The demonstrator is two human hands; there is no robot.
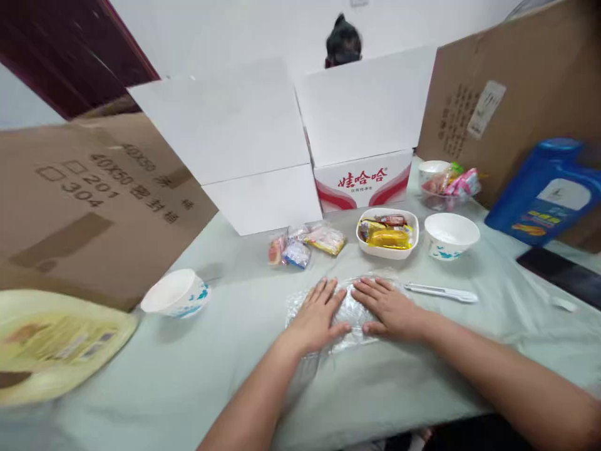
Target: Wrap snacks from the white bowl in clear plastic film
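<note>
**On the near table: both hands flat on the clear plastic**

At the near middle of the table (235, 376), you have both hands palm down on a crinkled sheet of clear plastic (350, 311). Your left hand (319, 316) and right hand (387, 307) lie side by side with the fingers stretched out. They grip nothing and only press the sheet to the cloth. I cannot tell whether it is a bag or a single film.

Judging by this, smoothing is the work in hand, and it looks well along. The plastic lies mostly flat, with wrinkles showing between your hands and at its left edge. Nothing rests on it but your hands.

The snacks are all apart from it. A small heap of loose wrapped sweets (305, 245) sits just beyond your left hand. A white square dish (387, 254) of packets is beyond your right hand, and a further bowl of sweets (446, 181) is at the far right. Two paper bowls hold nothing that shows, one to the right (451, 236) and one to the left (176, 292). A white cutter (441, 292) lies just right of your right hand, untouched.

Farther off stand white cartons (263, 144), and another person's head (344, 44) shows behind them.
</note>
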